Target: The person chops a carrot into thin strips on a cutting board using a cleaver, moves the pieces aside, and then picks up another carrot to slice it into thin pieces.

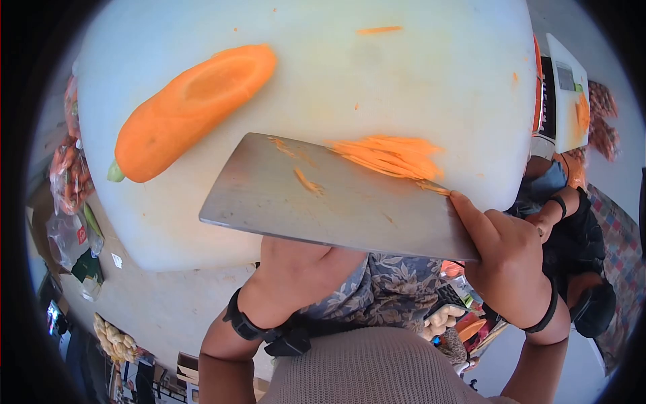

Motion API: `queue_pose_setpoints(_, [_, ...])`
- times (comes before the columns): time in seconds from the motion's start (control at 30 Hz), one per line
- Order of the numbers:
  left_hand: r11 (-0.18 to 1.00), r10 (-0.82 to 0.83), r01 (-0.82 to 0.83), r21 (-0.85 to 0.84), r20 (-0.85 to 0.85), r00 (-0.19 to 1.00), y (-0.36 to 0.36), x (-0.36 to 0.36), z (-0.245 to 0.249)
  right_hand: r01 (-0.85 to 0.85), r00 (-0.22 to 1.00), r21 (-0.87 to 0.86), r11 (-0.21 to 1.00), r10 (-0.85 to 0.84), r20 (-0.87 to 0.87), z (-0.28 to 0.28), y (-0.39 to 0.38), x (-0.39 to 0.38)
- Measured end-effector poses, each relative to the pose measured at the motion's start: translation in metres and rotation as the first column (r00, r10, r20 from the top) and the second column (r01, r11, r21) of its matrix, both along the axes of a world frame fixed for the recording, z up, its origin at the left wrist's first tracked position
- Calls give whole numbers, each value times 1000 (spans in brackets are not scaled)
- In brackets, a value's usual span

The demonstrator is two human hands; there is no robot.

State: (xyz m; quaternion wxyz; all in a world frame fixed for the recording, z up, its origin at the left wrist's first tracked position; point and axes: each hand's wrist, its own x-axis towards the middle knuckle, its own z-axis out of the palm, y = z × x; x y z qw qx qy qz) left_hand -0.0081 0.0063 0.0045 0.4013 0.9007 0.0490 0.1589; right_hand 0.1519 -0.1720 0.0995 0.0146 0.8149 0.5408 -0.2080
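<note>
My right hand (pixel 508 262) grips a wide cleaver (pixel 323 195) at its right end, with the index finger stretched along the blade. The blade lies tilted over the near part of a white cutting board (pixel 431 60), with a few orange shreds stuck to its face. Carrot strips (pixel 390 156) are heaped along the blade's far edge. A large peeled carrot (pixel 182 118), with a flat cut face on top and a green stem end, rests on the board to the left. My left hand (pixel 296 262) is below the blade near the board's front edge; its fingers are hidden behind the cleaver.
At the right, another person's hand (pixel 546 219) is near a second cutting board (pixel 572 94) bearing orange pieces. Plastic bags of carrots (pixel 69 172) stand beyond the left edge. A single carrot strip (pixel 379 30) and small crumbs lie farther back on my board.
</note>
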Motion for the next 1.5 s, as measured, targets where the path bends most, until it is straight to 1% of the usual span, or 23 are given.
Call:
queue_pose_setpoints(0.03, [1000, -1, 1, 3, 4, 1000, 1, 2, -1, 29, 999, -21, 999, -30, -36, -1, 4, 0])
queue_pose_setpoints(0.23, [993, 54, -57, 101, 35, 998, -3, 4, -2, 1, 1000, 13, 1000, -1, 11, -4, 17, -7])
queue_pose_setpoints(0.3, [984, 64, -72, 164, 58, 996, -3, 3, -2, -6, 1000, 17, 1000, 6, 14, 1, 13, -7])
queue_pose_setpoints(0.37, [990, 53, -56, 131, 26, 998, -4, 0, -1, 7, 1000, -20, 1000, -7, -12, 15, 5, -8])
queue_pose_setpoints(0.4, [995, 39, -38, 92, -5, 999, -4, -2, -1, 5, 1000, -19, 1000, -5, -12, 18, 0, -9])
queue_pose_setpoints(0.47, [995, 48, -47, 85, -3, 999, -5, -4, -2, -43, 999, 12, 999, 43, 22, 23, -11, -8])
queue_pose_setpoints(0.5, [995, 55, -54, 78, -1, 999, -6, -4, -3, -22, 999, 24, 999, 21, 30, 23, -17, -9])
queue_pose_setpoints(0.53, [996, 54, -54, 77, -1, 999, -6, -7, -5, -21, 999, 24, 1000, 20, 30, 26, -19, -9])
queue_pose_setpoints(0.6, [991, -20, 30, 133, -74, 997, -5, -13, -8, -19, 999, -40, 999, 21, 43, 33, -21, -7])
queue_pose_setpoints(0.63, [991, -18, 29, 131, -79, 997, -6, -14, -8, -21, 999, -42, 999, 23, 37, 34, -23, -7])
queue_pose_setpoints(0.7, [999, 13, -8, 37, -154, 988, -7, -15, -8, -10, 1000, -49, 999, 11, 20, 35, -25, -7])
queue_pose_setpoints(0.83, [999, 30, -36, -33, -170, 985, -8, -15, -8, -2, 1000, -51, 999, 3, 19, 33, -21, -6])
queue_pose_setpoints(0.9, [977, 9, -49, -208, -189, 982, -9, -18, -10, -25, 999, -76, 997, 28, 36, 30, -18, -4])
queue_pose_setpoints(0.93, [976, 11, -53, -213, -196, 981, -8, -18, -9, -28, 999, -81, 996, 31, 29, 28, -17, -3])
queue_pose_setpoints(1.0, [988, -75, 50, -148, -166, 983, -2, -15, -5, -36, 999, -26, 999, 37, 23, 20, -13, -2])
queue_pose_setpoints(1.03, [987, -75, 49, -151, -168, 983, -2, -14, -4, -37, 999, -29, 999, 38, 21, 14, -11, -1])
queue_pose_setpoints(1.1, [1000, -21, 21, -2, -88, 996, -3, -9, -2, -63, 997, 18, 998, 62, 36, 3, -5, -1])
queue_pose_setpoints(1.23, [999, 12, -13, -36, -36, 999, -3, -2, -1, -88, 996, 37, 995, 87, 26, -5, 11, -2])
queue_pose_setpoints(1.3, [999, 32, -33, -9, -56, 998, -2, 0, 0, -13, 1000, 3, 1000, 13, -2, -6, 16, -7])
queue_pose_setpoints(1.33, [999, 31, -31, -4, -48, 998, -2, 0, -1, -12, 1000, 8, 1000, 12, 5, -5, 15, -7])
queue_pose_setpoints(1.4, [994, 22, -26, 106, 45, 999, -1, -1, -4, -11, 1000, 29, 1000, 11, -2, -4, 14, -6])
queue_pose_setpoints(1.43, [994, 24, -29, 110, 49, 999, -2, -1, -4, -14, 1000, 34, 999, 14, 2, 0, 13, -6])
queue_pose_setpoints(1.5, [996, 91, -91, -20, -7, 996, -4, -1, -2, 12, 1000, 13, 1000, -11, -10, 13, 7, -8])
